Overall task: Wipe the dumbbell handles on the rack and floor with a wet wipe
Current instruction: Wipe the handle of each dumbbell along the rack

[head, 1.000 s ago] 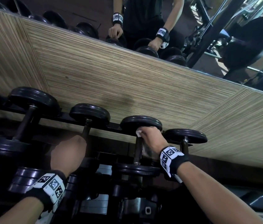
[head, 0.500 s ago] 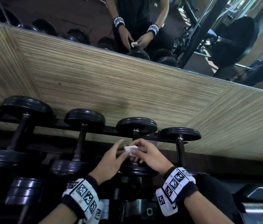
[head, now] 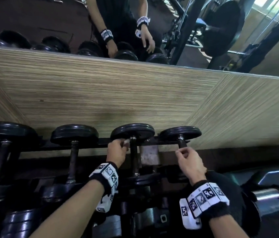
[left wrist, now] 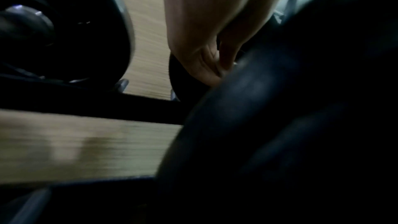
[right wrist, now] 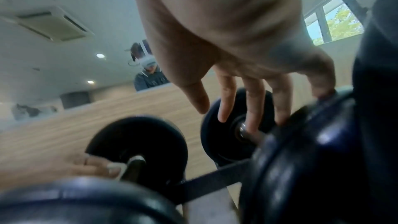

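Half a second ago both hands met in front of the rack with the wet wipe (head: 126, 141) between them; now they've split. The left hand (head: 117, 152) has the wipe pinched in curled fingers and sits at the top of the third dumbbell's handle (head: 133, 155), just under its upper plate (head: 132, 131). The right hand (head: 189, 161) has shifted to the fourth dumbbell (head: 179, 133), the rightmost on this row. Camera tilted too: more mirror (head: 49, 23) in view. Setting: black dumbbell rack (head: 87, 146) against a striped wood-look wall panel (head: 101, 93), mirror above reflecting the person's arms, gym machines to the right. The right wrist view shows white ceiling with recessed lights and a window. The right hand is empty, fingers loosely spread and pointing down at the fourth dumbbell's handle (right wrist: 251, 136), fingertips (right wrist: 251, 125) touching or nearly so, not wrapped round it. The left wrist view is dark and blurred, mostly a plate edge.
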Action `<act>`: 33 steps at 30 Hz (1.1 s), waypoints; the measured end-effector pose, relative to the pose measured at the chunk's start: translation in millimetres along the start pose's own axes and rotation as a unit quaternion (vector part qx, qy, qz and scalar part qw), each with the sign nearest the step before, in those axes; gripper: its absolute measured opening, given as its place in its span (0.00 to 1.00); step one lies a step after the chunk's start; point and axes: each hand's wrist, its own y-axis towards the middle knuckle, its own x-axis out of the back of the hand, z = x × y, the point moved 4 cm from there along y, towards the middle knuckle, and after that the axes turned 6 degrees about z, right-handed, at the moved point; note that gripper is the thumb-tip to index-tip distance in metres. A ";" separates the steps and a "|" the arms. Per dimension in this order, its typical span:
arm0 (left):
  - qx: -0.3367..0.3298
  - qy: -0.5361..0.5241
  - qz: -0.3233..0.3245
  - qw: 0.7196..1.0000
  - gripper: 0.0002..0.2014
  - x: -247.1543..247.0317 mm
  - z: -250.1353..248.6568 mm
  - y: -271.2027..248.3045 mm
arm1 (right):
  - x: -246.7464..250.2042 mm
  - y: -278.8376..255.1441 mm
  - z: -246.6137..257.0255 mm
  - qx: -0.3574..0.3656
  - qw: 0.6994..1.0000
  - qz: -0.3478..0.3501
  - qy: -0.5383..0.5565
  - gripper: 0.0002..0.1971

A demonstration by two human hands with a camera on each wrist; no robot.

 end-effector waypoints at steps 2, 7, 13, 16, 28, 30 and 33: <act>-0.019 0.035 0.019 0.999 0.09 -5.4 -5.7 -6.1 | -18.7 -4.6 -8.5 -0.038 0.995 0.000 -0.095 0.09; -0.026 0.141 0.136 0.980 0.12 -17.9 15.1 -20.7 | -50.4 -15.4 -13.1 -0.015 0.967 -0.101 -0.235 0.11; 0.015 0.046 0.200 0.979 0.16 -10.8 26.8 -20.0 | -53.5 -16.8 -8.5 0.000 0.969 -0.144 -0.203 0.09; 0.004 0.005 0.111 0.994 0.08 -2.0 14.8 9.7 | -51.2 -17.1 -8.9 0.006 0.968 -0.150 -0.201 0.09; 0.027 0.013 0.280 0.959 0.15 -26.3 51.7 -13.4 | -51.7 -17.0 -11.2 0.010 0.972 -0.155 -0.177 0.08; 0.043 -0.064 0.225 0.971 0.12 -22.1 47.5 3.9 | -51.3 -17.9 -11.1 0.012 0.972 -0.151 -0.178 0.09; 0.051 -0.173 0.139 0.974 0.08 -13.7 30.7 28.9 | -50.5 -18.2 -10.5 0.014 0.973 -0.149 -0.176 0.09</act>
